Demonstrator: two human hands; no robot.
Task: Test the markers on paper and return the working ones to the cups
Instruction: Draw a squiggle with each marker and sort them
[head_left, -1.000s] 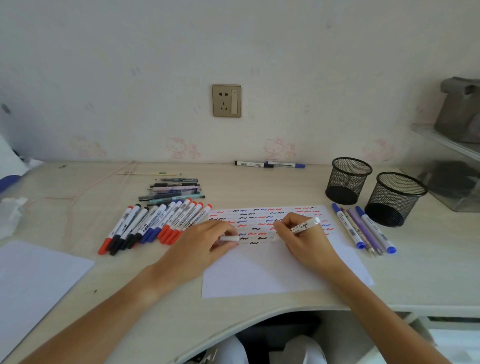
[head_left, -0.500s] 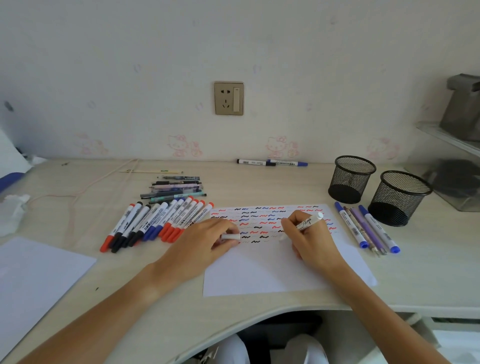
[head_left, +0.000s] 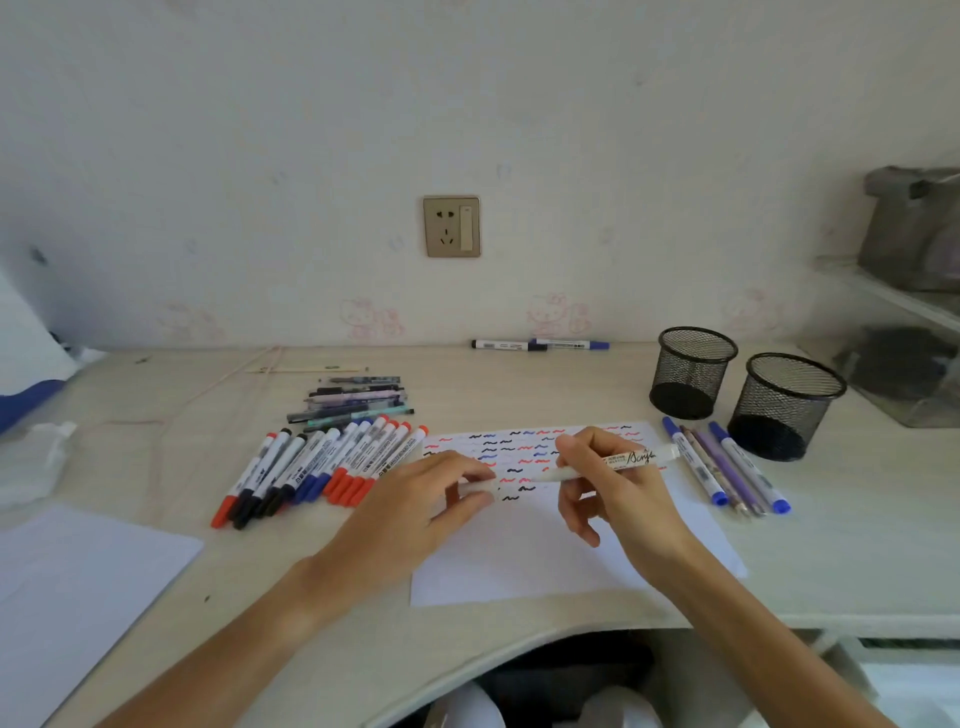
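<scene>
A home study corner: pink cartoon-cat stickers on the far wall above a pale wooden tabletop.

A gold wall socket faces me above my desk (pink cat stickers below it), grey bag shelved right.

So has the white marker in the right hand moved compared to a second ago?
Yes. The white marker in the right hand has lifted from the paper; it lies nearly level, its tip pointing left toward the cap in the left hand.
</scene>
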